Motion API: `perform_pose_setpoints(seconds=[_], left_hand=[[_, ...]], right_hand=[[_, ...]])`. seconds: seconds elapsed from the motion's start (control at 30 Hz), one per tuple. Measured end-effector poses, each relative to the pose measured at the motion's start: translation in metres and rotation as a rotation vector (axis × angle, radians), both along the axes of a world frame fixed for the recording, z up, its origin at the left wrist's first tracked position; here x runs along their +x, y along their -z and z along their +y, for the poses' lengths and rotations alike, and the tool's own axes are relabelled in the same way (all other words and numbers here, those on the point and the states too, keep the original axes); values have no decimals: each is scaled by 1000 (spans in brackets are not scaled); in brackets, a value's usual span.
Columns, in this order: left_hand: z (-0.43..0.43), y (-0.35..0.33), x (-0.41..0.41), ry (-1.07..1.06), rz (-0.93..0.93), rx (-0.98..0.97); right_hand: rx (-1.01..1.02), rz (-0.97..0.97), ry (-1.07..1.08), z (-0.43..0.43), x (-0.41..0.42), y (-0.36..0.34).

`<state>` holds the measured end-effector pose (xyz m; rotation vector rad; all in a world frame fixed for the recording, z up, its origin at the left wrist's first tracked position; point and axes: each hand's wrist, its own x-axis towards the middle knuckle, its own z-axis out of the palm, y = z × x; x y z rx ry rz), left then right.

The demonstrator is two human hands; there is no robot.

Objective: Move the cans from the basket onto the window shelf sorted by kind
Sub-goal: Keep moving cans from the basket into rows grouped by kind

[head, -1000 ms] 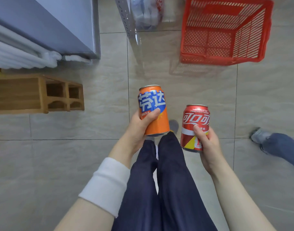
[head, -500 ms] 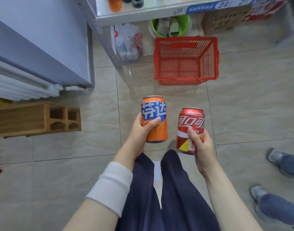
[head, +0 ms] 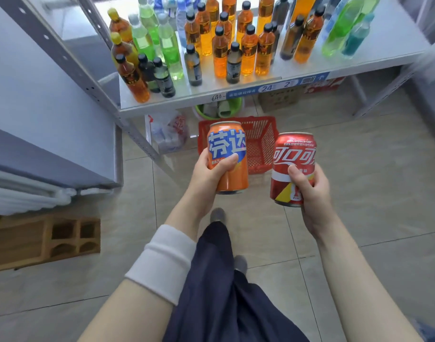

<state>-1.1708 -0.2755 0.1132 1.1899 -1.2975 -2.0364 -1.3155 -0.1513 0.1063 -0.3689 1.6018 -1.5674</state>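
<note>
While the left grip (head: 210, 177) clasped an orange metal can (head: 227, 146), the right grip (head: 312, 193) clasped a red metal can (head: 294, 154). Both stood upright.

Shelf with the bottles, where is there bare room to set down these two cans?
Bare metal on the shelf lies front right, between the orange bottles and the green bottles, behind the blue price strip. Left and centre are crowded.
</note>
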Motion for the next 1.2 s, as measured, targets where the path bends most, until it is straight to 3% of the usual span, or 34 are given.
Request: perform_pose_setpoints(seconds=[0.43,1.2], left_hand=[[-163,-109,-82,-6,133,-245],[-338,-205,-125,-240,197,-528]], right_hand=[[-206,131,-3,-183,-77,-99],[-367,312,-270,-397,-159,-208]])
